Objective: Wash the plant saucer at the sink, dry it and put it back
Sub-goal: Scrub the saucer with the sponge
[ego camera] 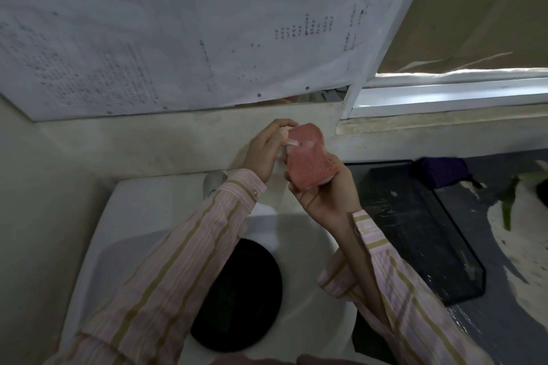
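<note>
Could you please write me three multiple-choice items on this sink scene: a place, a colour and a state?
1. Where does the black saucer lie? A in the white sink; B on the floor; C on a shelf.
2. What colour is the sponge? A yellow; B pink; C green.
3. What does the right hand do? A hangs idle; B grips the sponge; C holds the saucer.
Key: 1 A, it rests in the basin; 2 B, its face shows pink; 3 B, its fingers curl round it, while the left hand grips a pump bottle.
</note>
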